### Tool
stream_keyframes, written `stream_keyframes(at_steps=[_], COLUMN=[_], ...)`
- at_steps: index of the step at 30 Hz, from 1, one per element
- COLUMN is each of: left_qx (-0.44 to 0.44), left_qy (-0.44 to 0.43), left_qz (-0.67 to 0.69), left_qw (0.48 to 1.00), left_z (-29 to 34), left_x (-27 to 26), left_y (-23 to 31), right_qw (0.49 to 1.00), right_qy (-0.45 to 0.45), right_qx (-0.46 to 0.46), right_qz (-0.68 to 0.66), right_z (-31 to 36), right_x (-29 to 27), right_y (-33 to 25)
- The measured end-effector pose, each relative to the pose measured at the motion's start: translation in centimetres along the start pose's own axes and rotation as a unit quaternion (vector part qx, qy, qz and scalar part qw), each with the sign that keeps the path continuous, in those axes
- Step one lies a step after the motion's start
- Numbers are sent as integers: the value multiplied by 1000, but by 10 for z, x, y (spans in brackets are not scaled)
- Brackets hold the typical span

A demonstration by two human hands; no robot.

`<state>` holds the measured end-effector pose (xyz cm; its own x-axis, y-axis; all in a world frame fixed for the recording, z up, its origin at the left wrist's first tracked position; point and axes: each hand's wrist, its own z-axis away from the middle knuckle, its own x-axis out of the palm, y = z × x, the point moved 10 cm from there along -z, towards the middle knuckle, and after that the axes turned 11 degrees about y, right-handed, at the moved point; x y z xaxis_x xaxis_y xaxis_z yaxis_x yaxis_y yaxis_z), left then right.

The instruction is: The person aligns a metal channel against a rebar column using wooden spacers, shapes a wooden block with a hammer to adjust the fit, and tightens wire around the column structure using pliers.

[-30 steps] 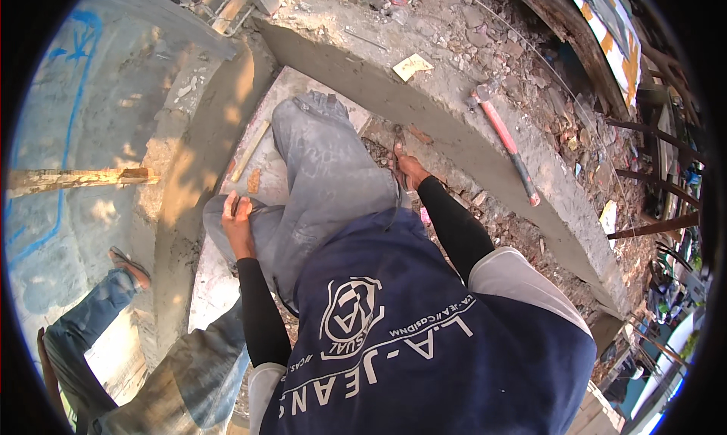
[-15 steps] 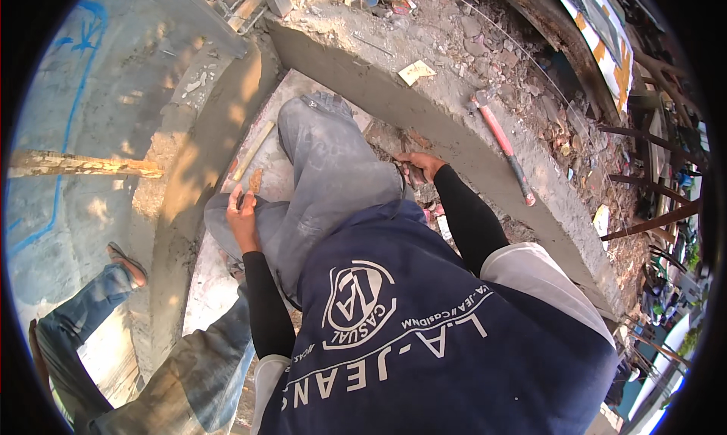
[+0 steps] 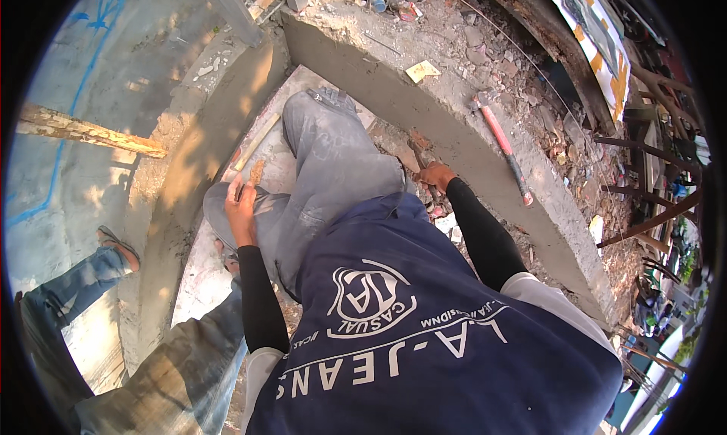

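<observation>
My left hand (image 3: 241, 205) is above my bent knee, its fingers closed near a small rough brown piece (image 3: 257, 171) that sticks up beyond the fingertips. Beside it, a pale narrow stick (image 3: 256, 141) lies on the whitish board (image 3: 295, 87) under my leg. On the other side of my legs, my right hand (image 3: 437, 176) is down among broken bricks and rubble, fingers curled. It grips a narrow brownish thing (image 3: 419, 145) that points toward the low plastered wall (image 3: 379, 75); its kind is hard to make out.
A red-and-black handled hammer (image 3: 503, 143) lies on top of the low wall, near a yellowish paper scrap (image 3: 422, 71). Rubble (image 3: 485, 45) spreads behind. A wooden pole (image 3: 91, 129) slants in from the left. Another person's legs (image 3: 163, 359) are close at my lower left.
My right hand has shifted slightly right and down, and the narrow brownish thing shows more plainly. My left hand keeps the brown piece, raised a little. The view has tilted slightly.
</observation>
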<state>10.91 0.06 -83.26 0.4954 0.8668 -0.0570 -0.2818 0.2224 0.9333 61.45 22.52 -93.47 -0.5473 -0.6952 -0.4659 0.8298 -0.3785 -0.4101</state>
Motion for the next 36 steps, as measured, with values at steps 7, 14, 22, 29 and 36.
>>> stream_keyframes(at_steps=[7,14,22,29,36], left_qx=[-17,-5,-33,-82,-81], left_qy=[5,-31,47,-24,-47], left_qz=[-62,-82,-40,11,12], left_qw=[998,996,998,996,996], left_z=[7,-9,26,36,42], left_x=[31,41,-11,51,46], left_y=[21,61,87,58,56], right_qw=[995,996,987,998,954], right_qy=[-32,7,-22,43,-12], right_qx=[23,7,74,52,51], right_qz=[-89,-85,-142,13,-294], right_z=[18,52,82,46,11], right_x=[3,-20,-37,30,70], right_y=[9,8,22,85,57])
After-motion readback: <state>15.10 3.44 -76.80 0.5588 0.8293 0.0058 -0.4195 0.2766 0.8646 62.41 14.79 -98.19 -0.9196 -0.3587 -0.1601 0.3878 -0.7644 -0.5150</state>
